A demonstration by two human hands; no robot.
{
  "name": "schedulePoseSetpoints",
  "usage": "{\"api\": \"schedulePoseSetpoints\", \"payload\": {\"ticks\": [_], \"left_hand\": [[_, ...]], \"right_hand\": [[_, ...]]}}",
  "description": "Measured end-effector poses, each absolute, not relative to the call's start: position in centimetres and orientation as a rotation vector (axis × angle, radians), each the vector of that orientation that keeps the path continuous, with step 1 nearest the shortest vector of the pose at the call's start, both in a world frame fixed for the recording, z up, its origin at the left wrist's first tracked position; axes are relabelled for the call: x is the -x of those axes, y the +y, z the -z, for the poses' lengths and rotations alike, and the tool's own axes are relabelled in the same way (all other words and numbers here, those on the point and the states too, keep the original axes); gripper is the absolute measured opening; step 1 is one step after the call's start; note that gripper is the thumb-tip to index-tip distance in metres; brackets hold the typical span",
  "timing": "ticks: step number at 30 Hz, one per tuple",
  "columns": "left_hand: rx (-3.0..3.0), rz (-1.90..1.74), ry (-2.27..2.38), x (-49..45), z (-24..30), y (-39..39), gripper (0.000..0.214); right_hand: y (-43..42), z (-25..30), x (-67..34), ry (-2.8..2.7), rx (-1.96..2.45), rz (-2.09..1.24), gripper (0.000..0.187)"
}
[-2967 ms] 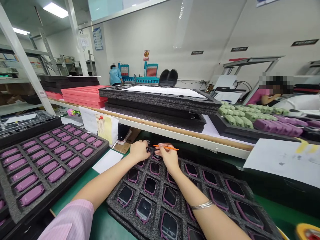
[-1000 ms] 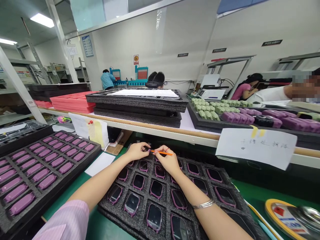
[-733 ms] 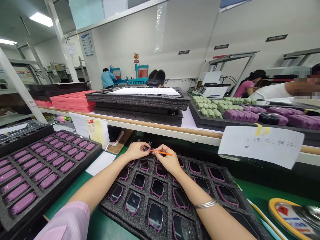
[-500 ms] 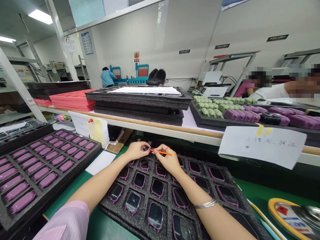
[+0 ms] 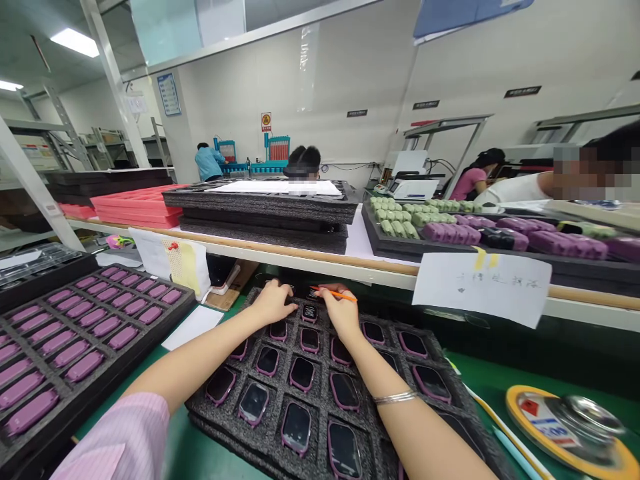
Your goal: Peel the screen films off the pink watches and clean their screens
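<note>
Purple-framed watch faces with dark screens, such as a watch, sit in the slots of a black foam tray in front of me. My left hand reaches over the tray's far rows, thumb apart from the bent fingers, with nothing seen in its grip. What its fingertips touch is hidden. Beside it, my right hand pinches a thin orange pen-like stick, which points left over the back of the tray. Just below and between the hands, one small watch shows light marks on its lit screen.
Left stands another foam tray of purple cases, with white paper alongside. A shelf across the back carries stacked foam and green and purple parts. At right lies a round yellow-rimmed tin. Other people work beyond.
My hands have moved apart from each other. The left fingers have opened from a pinch and come down to the tray; the right hand still holds the orange stick. The view has shifted slightly.
</note>
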State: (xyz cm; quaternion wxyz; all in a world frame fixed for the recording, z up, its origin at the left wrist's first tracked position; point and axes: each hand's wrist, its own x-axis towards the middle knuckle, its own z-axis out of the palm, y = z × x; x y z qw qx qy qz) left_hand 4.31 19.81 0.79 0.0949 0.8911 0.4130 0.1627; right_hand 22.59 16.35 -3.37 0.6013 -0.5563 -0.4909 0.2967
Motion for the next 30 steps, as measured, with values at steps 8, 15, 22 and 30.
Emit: {"api": "schedulePoseSetpoints", "payload": {"ticks": [8, 15, 22, 30], "left_hand": [[-2.769, -0.456, 0.718, -6.7, 0.0, 18.6, 0.022], [-2.666, -0.622, 0.620, -5.1, 0.2, 19.6, 0.026], [-2.574, -0.658, 0.632, -5.5, 1.0, 20.3, 0.032], [-2.428, -0.740, 0.743, -5.4, 1.8, 20.1, 0.050]], "right_hand": [[16.9, 3.4, -24.0, -0.909, 1.370, -0.812, 0.028], [16.9, 3.3, -23.0, -0.923, 1.392, -0.889, 0.028], [16.8, 3.3, -22.9, -0.968, 1.460, -0.936, 0.028], [16.4, 3.0, -23.0, -1.043, 1.530, -0.947, 0.028]]}}
